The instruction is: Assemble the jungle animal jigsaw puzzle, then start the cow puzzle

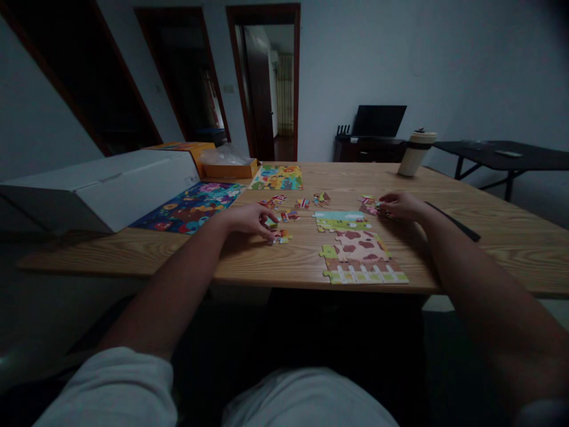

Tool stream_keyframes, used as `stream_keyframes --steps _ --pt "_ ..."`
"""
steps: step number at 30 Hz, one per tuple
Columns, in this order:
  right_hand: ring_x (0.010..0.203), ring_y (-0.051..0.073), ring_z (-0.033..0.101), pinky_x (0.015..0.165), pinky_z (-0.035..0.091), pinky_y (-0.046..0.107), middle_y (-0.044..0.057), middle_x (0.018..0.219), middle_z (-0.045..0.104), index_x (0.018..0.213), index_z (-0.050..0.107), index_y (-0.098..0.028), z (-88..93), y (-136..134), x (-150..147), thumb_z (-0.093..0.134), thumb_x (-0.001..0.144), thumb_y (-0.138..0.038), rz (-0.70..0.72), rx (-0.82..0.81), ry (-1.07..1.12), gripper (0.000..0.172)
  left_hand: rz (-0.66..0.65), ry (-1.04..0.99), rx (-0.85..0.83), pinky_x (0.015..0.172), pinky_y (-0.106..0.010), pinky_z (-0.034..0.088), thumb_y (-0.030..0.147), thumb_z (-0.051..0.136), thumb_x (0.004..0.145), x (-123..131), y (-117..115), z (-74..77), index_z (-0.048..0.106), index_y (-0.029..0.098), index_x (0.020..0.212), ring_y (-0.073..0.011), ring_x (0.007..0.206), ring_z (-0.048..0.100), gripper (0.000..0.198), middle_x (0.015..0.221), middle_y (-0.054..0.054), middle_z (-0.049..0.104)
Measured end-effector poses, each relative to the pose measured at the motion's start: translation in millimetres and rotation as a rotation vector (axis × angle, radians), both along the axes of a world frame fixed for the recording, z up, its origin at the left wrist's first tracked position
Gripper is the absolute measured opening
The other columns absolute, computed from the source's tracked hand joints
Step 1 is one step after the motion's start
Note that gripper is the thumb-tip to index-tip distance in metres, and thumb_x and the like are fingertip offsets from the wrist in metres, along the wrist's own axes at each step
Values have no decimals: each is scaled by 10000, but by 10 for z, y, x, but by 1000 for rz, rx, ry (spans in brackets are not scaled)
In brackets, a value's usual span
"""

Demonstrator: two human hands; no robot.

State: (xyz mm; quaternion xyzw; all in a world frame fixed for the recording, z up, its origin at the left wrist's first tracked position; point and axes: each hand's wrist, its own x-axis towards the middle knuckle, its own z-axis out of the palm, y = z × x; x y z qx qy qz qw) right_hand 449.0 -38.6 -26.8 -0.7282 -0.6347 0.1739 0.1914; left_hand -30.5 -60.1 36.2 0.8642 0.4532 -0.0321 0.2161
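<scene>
A partly joined puzzle [362,246] lies flat near the table's front edge, with green, cow-spotted and white-fence parts. My left hand [254,222] is left of it, fingers curved and apart, the tips over loose puzzle pieces [282,235]. Right of the puzzle's top, my right hand [398,205] has its fingers together at a small group of pieces [368,204]; what they pinch, if anything, is too small to name. More loose pieces [303,203] are scattered between the hands, beyond the puzzle.
On the wooden table [502,243] are a white box [146,184], an orange box [229,171] with clear plastic, a blue picture [191,207], an animal picture [278,177], a cream cup [416,154] and a dark flat object [453,221]. A black table [528,157] stands behind right.
</scene>
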Motion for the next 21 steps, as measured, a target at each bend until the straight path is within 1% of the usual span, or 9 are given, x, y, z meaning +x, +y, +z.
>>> stream_keyframes --steps 3,8,11,14,18,21 --pt "628 192 621 519 435 291 96 861 723 1112 711 -178 6 -16 -17 636 844 -427 -16 -13 17 373 -33 -1 -69 741 -247 414 519 813 627 73 -64 7 687 228 1163 -188 871 612 623 961 -9 696" --pt "606 180 605 498 426 278 90 818 719 1067 727 -180 23 -47 -41 630 836 -424 -1 13 17 350 -30 -15 -73 734 -235 419 463 809 650 70 -83 30 684 203 1092 -176 872 612 528 989 -27 692" --pt "595 174 600 484 414 267 86 812 719 1065 724 -185 18 -51 -40 626 841 -437 -9 10 9 351 -4 6 -63 739 -245 431 483 801 651 58 -68 25 673 208 1125 -182 873 617 563 992 -30 693" --pt "611 171 606 494 408 261 85 836 723 1071 721 -175 18 -48 -38 628 842 -441 13 13 -1 364 21 7 -47 738 -253 444 528 798 637 51 -48 3 666 216 1151 -188 867 623 615 993 -28 694" --pt "651 182 620 524 427 265 98 870 732 1067 727 -160 31 -57 -50 644 833 -454 11 32 -22 385 10 11 -29 720 -250 440 520 779 649 50 -35 -23 696 227 1054 -189 861 627 507 966 -15 705" --pt "616 177 611 498 423 266 96 848 733 1102 720 -166 38 -74 -62 642 834 -458 -2 23 -15 404 -5 15 -34 693 -250 426 519 758 663 40 -18 -44 700 232 1009 -188 844 628 453 934 -9 710"
